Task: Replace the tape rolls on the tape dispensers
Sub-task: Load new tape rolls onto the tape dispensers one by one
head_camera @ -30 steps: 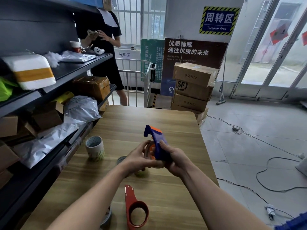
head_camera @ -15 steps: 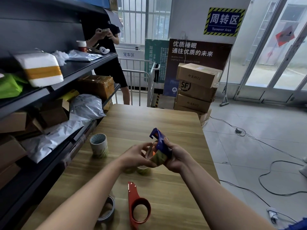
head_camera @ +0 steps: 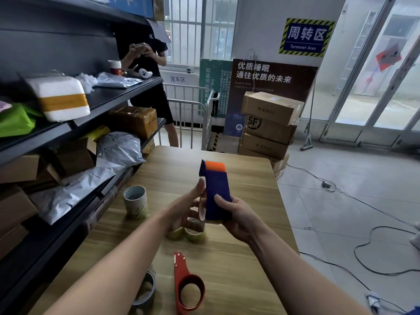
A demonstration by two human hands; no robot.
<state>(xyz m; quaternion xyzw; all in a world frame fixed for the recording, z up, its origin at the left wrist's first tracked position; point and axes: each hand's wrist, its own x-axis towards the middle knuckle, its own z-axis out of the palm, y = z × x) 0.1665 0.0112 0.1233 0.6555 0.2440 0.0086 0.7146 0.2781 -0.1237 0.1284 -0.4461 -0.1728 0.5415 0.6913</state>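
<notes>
We are holding the blue tape dispenser up over the wooden table, near the middle of it. It is standing almost straight up, and its orange end is pointing to the top.

Our right hand is wrapping round the lower part of the dispenser. The thumb is lying across the blue face and the other fingers are curling round behind it.

Our left hand is sitting on the left side of the dispenser. Its thumb is pointing up along the blue edge. Its fingers are bending round the tape roll, which is peeking out as a pale rim at the side of the dispenser. We cannot tell how far in the roll is sitting.

Two small rolls are lying flat on the table just under our hands, side by side and touching. A tall stack of rolls is standing to the left, near the shelf. A red dispenser is lying flat close to us, between our arms, with nothing showing in its ring. A grey roll is lying just left of it, partly hiding under our left arm.

Another person is standing past the shelf and holding something small in both hands.
</notes>
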